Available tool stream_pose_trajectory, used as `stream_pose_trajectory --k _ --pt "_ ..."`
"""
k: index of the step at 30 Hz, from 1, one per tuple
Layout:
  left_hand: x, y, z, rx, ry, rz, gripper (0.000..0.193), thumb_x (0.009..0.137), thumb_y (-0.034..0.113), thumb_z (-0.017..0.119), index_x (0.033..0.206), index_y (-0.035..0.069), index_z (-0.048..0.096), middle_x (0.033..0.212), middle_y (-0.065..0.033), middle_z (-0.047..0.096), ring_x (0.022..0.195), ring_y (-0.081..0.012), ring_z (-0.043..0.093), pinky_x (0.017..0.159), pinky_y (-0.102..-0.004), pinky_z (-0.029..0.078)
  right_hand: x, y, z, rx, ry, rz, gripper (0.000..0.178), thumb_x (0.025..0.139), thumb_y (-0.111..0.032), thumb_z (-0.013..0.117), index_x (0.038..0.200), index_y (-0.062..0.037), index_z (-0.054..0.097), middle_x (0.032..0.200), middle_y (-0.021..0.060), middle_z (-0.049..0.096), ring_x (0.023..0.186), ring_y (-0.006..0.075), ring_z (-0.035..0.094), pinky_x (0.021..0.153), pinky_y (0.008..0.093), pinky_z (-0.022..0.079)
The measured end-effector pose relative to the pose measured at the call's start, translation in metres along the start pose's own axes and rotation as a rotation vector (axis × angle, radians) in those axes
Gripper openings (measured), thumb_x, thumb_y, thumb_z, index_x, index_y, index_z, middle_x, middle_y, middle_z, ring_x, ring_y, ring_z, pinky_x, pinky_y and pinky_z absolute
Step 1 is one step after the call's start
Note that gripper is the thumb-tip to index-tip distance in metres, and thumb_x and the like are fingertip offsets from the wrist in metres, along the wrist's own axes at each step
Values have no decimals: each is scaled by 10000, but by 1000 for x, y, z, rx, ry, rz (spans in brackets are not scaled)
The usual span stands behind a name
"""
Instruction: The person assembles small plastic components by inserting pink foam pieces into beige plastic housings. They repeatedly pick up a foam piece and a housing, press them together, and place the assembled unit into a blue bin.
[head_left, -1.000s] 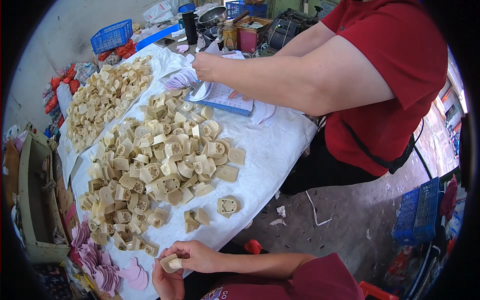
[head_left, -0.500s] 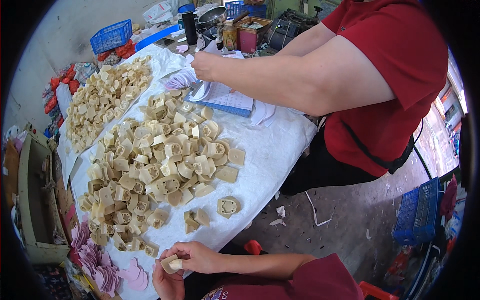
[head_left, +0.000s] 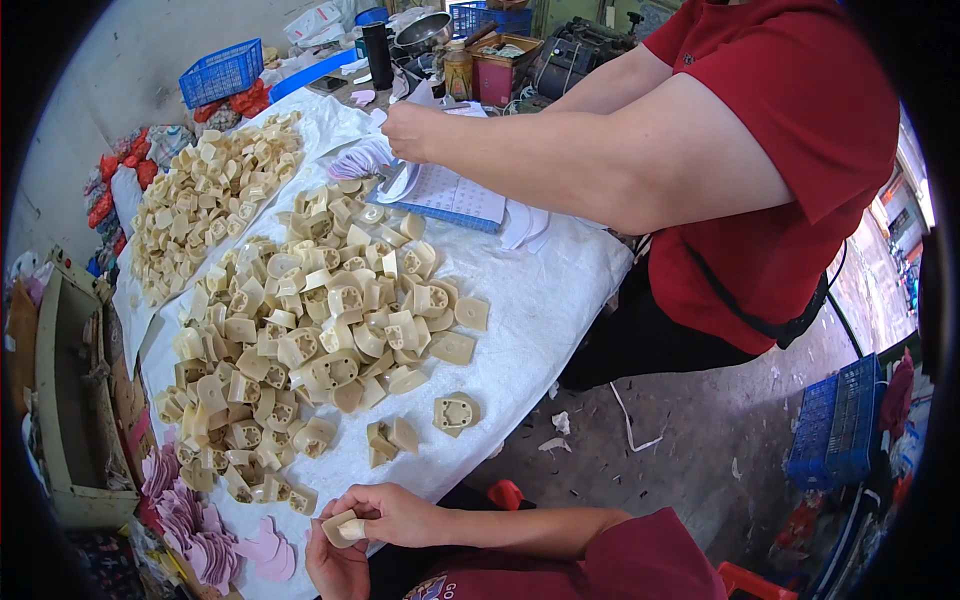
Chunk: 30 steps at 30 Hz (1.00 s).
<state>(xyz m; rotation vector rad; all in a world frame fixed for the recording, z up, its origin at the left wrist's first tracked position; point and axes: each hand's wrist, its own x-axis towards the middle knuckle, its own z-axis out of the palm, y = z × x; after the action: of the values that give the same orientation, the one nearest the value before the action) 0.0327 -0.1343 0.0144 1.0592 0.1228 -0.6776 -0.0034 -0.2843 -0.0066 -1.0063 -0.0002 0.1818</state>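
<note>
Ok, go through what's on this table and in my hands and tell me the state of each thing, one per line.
Small beige plastic piece: pinched between both hands.
Right hand: closed on the piece.
Left hand: under the piece, touching it.
Beige plastic parts: loose heap on the white cloth.
Pink heart-shaped pads: stacked at the table edge.
Blue plastic basket: upright; contents unclear.

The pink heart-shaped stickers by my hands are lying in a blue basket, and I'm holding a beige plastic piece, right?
Not quite. In the head view, the pink stickers lie loose on the white table cover, not in a basket. The rest is right: both hands, left hand and right hand, hold a beige plastic piece.
</note>
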Motion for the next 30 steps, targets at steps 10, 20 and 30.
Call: stream_pose_trajectory --k 10,20,30 --pt "-1 1 6 -10 3 -6 401 982 294 364 1186 -32 477 1106 -199 594 1011 -291 614 862 -379 519 2 7 -2 -9 -14 -22 310 881 -15 556 1188 19 520 1147 85 606 1022 139 592 835 281 507" --pt "0 -1 4 -17 30 2 412 976 280 352 1188 -47 484 1122 -205 589 1021 -293 611 862 -390 519 3 11 -2 31 -12 20 320 884 -8 549 1203 5 520 1142 81 606 1023 141 592 827 278 510" --pt "0 -1 1 -20 47 -9 418 979 294 366 1198 -44 476 1120 -202 591 1017 -291 614 856 -393 523 2 9 -1 13 -17 -5 318 905 -17 541 1222 -4 523 1133 71 607 1003 129 591 813 265 506"
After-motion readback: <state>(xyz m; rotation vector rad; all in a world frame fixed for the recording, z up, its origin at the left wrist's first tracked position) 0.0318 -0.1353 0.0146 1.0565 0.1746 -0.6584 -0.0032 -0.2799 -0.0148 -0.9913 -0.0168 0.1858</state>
